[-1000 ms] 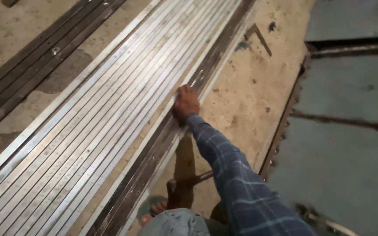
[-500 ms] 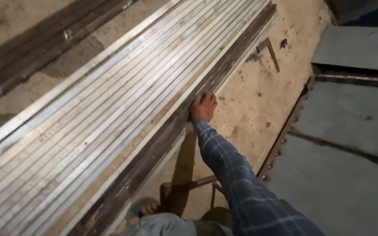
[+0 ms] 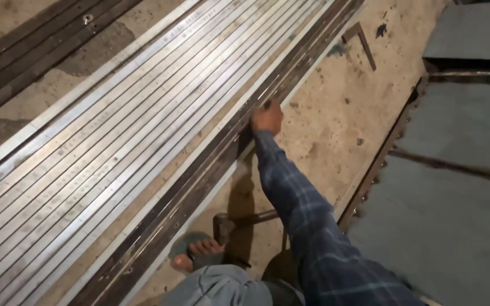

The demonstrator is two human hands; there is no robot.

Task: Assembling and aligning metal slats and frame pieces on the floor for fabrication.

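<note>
Your right hand (image 3: 267, 118) has slid farther along the dark steel bar (image 3: 199, 187), fingers closed on its edge beside the bright strips (image 3: 114, 141); your left hand is unseen.

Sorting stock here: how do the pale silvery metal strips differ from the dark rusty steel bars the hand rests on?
The pale silvery metal strips look bright and are many, side by side; the dark rusty steel bars are dull brown, few, at the stack's edge under the right hand. Both are long, lying parallel.
</note>
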